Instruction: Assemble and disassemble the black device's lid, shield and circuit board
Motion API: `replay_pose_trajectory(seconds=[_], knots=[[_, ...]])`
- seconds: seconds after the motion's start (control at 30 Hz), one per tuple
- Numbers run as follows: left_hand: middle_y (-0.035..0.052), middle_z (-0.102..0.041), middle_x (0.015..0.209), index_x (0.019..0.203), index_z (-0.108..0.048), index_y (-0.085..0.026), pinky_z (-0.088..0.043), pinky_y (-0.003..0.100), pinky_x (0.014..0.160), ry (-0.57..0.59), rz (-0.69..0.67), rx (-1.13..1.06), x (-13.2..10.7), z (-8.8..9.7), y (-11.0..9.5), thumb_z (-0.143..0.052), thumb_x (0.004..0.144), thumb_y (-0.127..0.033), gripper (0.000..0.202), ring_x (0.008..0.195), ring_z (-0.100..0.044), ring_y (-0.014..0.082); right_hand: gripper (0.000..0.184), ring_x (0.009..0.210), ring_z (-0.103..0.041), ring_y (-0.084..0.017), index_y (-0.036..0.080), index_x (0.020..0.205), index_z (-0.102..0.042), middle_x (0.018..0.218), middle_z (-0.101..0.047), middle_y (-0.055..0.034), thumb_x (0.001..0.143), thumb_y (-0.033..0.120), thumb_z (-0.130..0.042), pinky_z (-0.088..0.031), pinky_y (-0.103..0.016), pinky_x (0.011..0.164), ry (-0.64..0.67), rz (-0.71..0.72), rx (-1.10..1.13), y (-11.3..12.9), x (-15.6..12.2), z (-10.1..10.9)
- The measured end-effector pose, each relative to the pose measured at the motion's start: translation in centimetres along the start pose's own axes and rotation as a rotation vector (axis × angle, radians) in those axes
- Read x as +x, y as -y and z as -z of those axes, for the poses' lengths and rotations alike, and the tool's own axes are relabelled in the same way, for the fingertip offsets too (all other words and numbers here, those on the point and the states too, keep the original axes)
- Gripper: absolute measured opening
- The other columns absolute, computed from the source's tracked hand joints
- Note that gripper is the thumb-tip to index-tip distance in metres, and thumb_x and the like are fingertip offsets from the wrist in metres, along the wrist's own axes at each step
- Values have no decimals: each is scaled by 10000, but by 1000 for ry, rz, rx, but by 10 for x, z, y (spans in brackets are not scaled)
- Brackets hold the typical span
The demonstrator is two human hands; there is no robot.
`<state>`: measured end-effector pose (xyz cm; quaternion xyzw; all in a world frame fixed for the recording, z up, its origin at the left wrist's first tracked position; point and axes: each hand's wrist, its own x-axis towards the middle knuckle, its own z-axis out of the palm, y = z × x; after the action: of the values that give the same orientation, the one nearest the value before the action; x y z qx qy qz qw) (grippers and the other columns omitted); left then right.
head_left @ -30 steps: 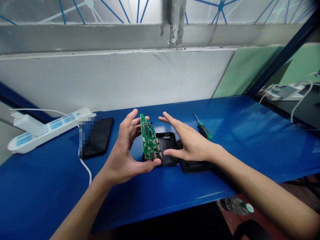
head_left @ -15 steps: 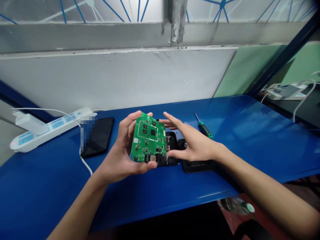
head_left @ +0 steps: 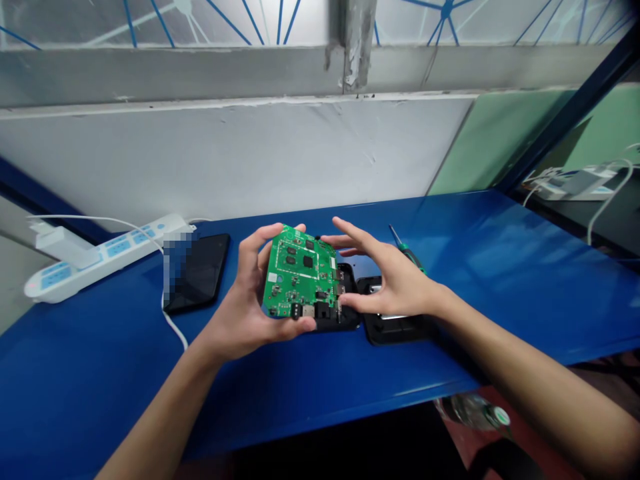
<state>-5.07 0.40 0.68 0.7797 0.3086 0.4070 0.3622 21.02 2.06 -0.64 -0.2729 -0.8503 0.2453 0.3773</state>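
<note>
Gripping green PCB [head_left: 302,279] w/ dark chips [head_left: 309,261], edge ports [head_left: 309,311]: L hand [head_left: 243,303]; R hand [head_left: 395,277] spread, poss. touching.

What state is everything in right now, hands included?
Circuit board: held tilted, chip side showing
Left hand: gripping the board's edges
Right hand: open, beside the board; contact unclear
Black case: open, partly hidden by the board
Black cover: lying on the table, partly hidden
Screwdriver: lying down, handle partly hidden
Phone or tablet: flat, visible screen dark
Charger: plugged into power strip
Bottle: below the table, capped
</note>
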Motion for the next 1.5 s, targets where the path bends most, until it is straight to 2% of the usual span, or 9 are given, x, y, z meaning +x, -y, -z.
replay_pose_trajectory(seconds=[0.17, 0.3, 0.4, 0.57, 0.7, 0.8, 1.07, 1.27, 1.5], knots=[[139, -369, 1584, 1505, -200, -391, -577, 504, 1004, 37, 81, 9, -2, 0, 7, -874, 737, -451, 1024, 1365, -520, 373, 1093, 1283, -575, -301, 269, 1608, -134, 1434, -562, -142, 724, 299, -776, -492, -561, 1075, 15, -46, -75, -5, 0, 0], [196, -387, 1545, 1547, -121, -324, -491, 595, 1068, -29, 174, 210, -1, 1, 19, -866, 739, -423, 1103, 1401, -464, 396, 1113, 1237, -603, -308, 235, 1606, -117, 1385, -601, -148, 697, 254, -759, -487, -571, 1070, 3, -150, -143, -10, 0, 3], [219, -383, 1543, 1544, -127, -299, -462, 638, 1071, -23, 178, 311, -1, 0, 26, -830, 777, -418, 1047, 1380, -483, 394, 1077, 1240, -608, -316, 187, 1592, -165, 1378, -611, -162, 684, 235, -743, -488, -549, 1077, 26, -215, -217, -11, 0, 4], [255, -394, 1520, 1571, -85, -296, -436, 683, 1058, 130, 182, 396, -6, 1, 28, -850, 740, -467, 1143, 1413, -429, 450, 1035, 1248, -603, -334, 153, 1574, -199, 1374, -617, -175, 694, 258, -734, -506, -535, 1056, 96, -199, -293, -11, 0, 4], [285, -274, 1585, 1593, 15, -300, -406, 733, 1046, 281, 205, 486, -10, 3, 27, -882, 661, -550, 1317, 1461, -308, 508, 1015, 1249, -593, -338, 128, 1561, -215, 1364, -620, -181, 696, 259, -730, -503, -527, 1055, 124, -194, -319, -8, 0, 4], [261, -223, 1615, 1594, 52, -328, -387, 739, 1057, 302, 169, 520, -11, 3, 27, -874, 679, -532, 1318, 1454, -327, 500, 998, 1246, -571, -343, 117, 1552, -235, 1351, -626, -177, 699, 264, -730, -499, -532, 1049, 128, -189, -341, -7, 0, 5], [221, -230, 1600, 1584, 63, -352, -389, 740, 1059, 269, 172, 558, -11, 0, 32, -860, 709, -480, 1278, 1435, -337, 499, 955, 1220, -536, -346, 116, 1537, -269, 1340, -632, -160, 706, 258, -718, -519, -522, 987, 151, -176, -367, -2, 2, 5], [192, -236, 1602, 1577, 21, -319, -323, 684, 1140, 288, 288, 551, -8, -1, 26, -837, 705, -538, 1243, 1455, -298, 449, 933, 1227, -530, -338, 107, 1525, -296, 1352, -627, -164, 701, 243, -712, -530, -487, 968, 188, -208, -379, 5, 3, 7], [186, -279, 1586, 1573, -46, -263, -316, 646, 1157, 292, 335, 572, -6, -2, 21, -815, 692, -543, 1201, 1447, -300, 432, 916, 1226, -531, -318, 100, 1511, -321, 1341, -637, -149, 701, 243, -722, -523, -464, 1004, 196, -174, -418, 6, 2, 10]])
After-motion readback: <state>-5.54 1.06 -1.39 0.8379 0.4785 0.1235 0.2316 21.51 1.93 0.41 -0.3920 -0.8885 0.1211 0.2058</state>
